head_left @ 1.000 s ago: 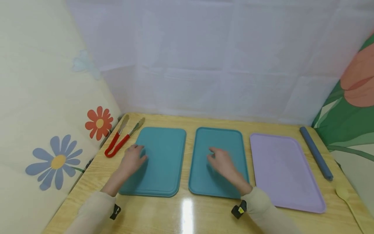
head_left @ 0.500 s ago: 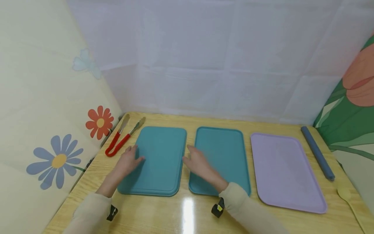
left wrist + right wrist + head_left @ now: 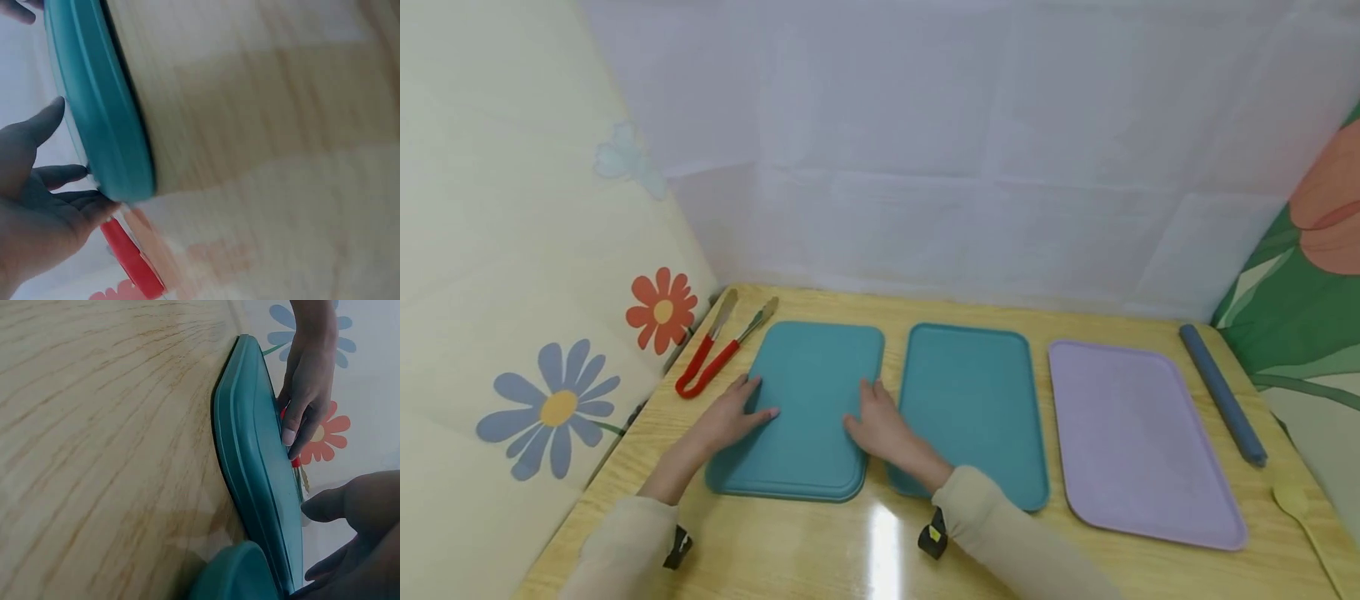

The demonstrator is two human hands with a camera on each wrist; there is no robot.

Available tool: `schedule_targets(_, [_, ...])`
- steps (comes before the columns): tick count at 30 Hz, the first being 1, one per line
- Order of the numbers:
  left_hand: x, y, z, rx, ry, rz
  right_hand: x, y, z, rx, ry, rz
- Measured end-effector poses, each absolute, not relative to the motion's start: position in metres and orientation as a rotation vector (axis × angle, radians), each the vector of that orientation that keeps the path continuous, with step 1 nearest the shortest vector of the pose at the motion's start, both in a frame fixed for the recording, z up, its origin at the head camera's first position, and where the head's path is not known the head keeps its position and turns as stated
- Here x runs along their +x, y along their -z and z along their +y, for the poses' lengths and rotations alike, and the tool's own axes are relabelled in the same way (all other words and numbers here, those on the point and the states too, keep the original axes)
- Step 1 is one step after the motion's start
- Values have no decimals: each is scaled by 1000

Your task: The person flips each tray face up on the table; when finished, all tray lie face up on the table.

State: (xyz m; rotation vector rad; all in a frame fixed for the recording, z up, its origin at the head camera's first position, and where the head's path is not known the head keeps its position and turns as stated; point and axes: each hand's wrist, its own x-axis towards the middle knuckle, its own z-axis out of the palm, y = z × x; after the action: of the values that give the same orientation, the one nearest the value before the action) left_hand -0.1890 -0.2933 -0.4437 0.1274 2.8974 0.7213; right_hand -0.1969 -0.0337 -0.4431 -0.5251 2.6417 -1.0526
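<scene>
A teal rectangular tray (image 3: 812, 358) lies left of centre on the wooden table, its side showing a layered rim that may be two stacked trays. My left hand (image 3: 722, 423) is at its left edge, fingers along the rim and thumb spread over the top. At the right edge is my right hand (image 3: 883, 427), thumb over the surface and fingers reaching down beside the rim. In the left wrist view, the left fingertips (image 3: 103, 203) appear to touch the tray's side. The right wrist view shows the right thumb (image 3: 325, 505) close to the top; contact is unclear.
A second teal tray (image 3: 970, 375) sits to the right, followed by a lilac tray (image 3: 1138, 442). Red-handled tongs (image 3: 718, 364) lie at the back left. A dark blue rod (image 3: 1222, 396) and a yellow spoon (image 3: 1291, 500) lie along the right edge.
My right hand has moved left from above the middle tray to the left tray's right edge. My left hand has shifted slightly to that tray's left edge. The trays stay on the table.
</scene>
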Motion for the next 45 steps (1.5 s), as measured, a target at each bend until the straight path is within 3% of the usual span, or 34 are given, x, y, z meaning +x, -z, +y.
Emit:
schedule_targets(12, [-191,446,-294,90,-730,2896,-191,451,-44,-536,924,2855])
schedule_targets(45, [-194,435,-305,67,-932,2781,-187,460,-61,-267,1354,2854])
